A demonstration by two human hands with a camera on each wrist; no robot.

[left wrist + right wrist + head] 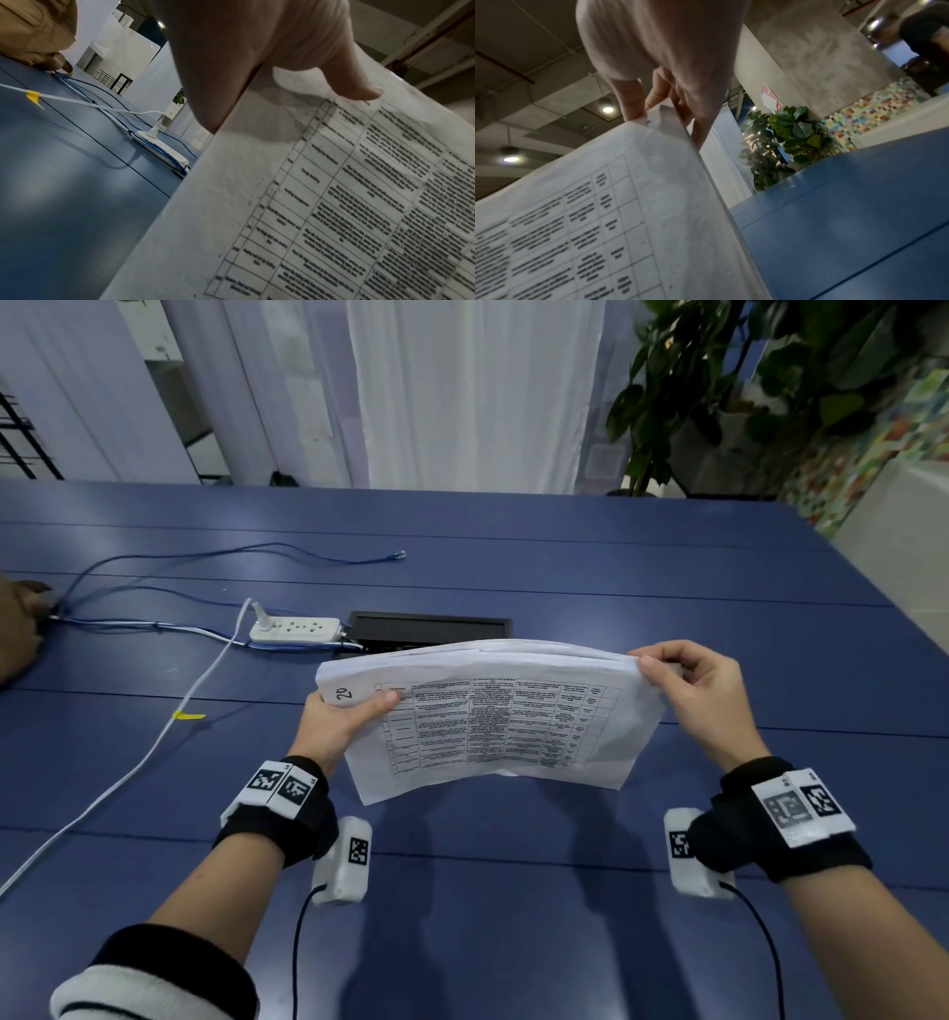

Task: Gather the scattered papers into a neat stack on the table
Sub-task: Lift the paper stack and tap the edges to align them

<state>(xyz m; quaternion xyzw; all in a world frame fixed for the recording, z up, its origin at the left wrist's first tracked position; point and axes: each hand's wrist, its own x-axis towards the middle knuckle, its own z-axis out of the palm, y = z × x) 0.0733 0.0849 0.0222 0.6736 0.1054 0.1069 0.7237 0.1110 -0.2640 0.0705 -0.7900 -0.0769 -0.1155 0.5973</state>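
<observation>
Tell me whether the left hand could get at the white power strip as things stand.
Probably not yet: the left hand grips the paper stack. The power strip lies just beyond, with nothing between.

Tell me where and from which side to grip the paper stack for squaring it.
Grip the paper stack at its two short ends, from the left and the right, as the left hand and right hand do now. It stands on its long lower edge and bows in the middle, so end grips, thumbs on the printed face, should leave that edge free to tap on the table.

Power strip (295, 630) and cables (154, 625) far-left; bare table (667, 567) elsewhere.
</observation>
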